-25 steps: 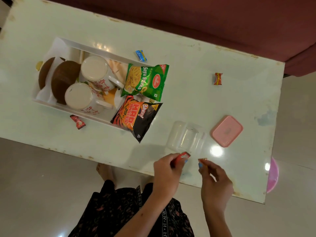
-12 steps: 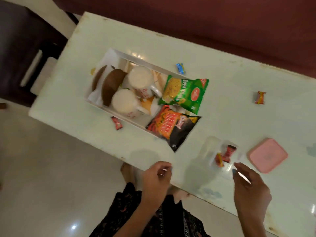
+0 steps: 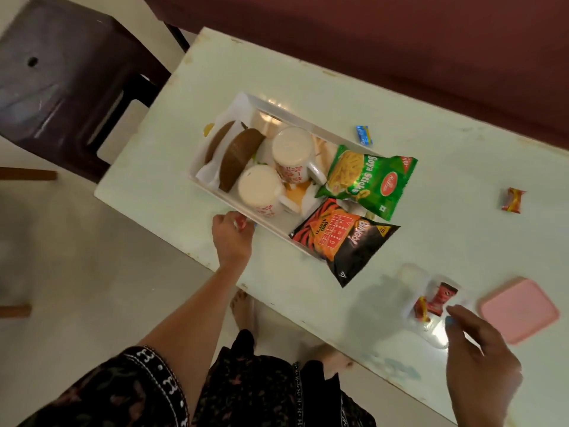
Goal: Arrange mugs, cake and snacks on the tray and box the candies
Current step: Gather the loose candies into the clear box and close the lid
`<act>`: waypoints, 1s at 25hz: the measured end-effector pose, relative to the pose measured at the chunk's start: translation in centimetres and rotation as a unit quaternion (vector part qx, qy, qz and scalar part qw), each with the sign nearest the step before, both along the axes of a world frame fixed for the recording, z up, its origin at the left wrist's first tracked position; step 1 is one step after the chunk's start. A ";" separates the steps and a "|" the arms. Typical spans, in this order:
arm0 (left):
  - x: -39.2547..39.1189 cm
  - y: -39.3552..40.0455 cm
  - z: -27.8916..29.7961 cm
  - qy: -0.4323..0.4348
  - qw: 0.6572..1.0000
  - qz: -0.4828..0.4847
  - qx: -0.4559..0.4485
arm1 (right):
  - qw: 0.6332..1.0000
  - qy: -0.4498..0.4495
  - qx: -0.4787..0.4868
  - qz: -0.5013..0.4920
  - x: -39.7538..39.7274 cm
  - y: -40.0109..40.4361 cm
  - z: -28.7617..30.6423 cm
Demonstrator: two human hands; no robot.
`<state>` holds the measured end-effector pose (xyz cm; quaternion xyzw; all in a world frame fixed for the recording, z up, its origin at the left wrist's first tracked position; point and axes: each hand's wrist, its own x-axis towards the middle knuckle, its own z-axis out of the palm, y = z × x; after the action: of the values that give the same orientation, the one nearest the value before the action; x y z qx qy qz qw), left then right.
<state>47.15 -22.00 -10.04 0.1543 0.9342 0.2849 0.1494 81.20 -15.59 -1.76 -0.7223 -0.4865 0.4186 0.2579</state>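
Beside the tray [image 3: 212,190], left hand [image 3: 231,234] seemingly pinching a red candy [image 3: 240,223]

Loaded white tray [image 3: 246,101], clear box [image 3: 412,272] — two red candies [image 3: 440,298] inside

A pale table [image 3: 308,72] on light floor [image 3: 77,272], dark stool [image 3: 61,72] beside it.
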 end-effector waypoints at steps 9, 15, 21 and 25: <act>10.5 -5.5 1.8 -0.085 0.990 -0.110 0.001 | 0.999 -0.017 -0.015 -0.025 0.7 -0.1 -0.7; 22.2 -1.8 7.5 -0.320 0.916 -0.232 0.074 | 0.998 -0.015 -0.036 -0.049 2.1 1.0 -1.6; 25.9 5.9 8.4 -0.334 0.900 -0.241 0.145 | 0.998 -0.048 0.001 -0.031 3.3 6.2 -1.2; 24.7 5.3 8.1 -0.332 0.906 -0.232 0.126 | 0.994 -0.086 0.032 0.058 3.4 12.6 -2.3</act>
<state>71.88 -16.68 -1.89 0.2812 0.7247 0.3920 0.4919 84.64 -3.03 -4.08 -0.7178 -0.5610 0.3532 0.2129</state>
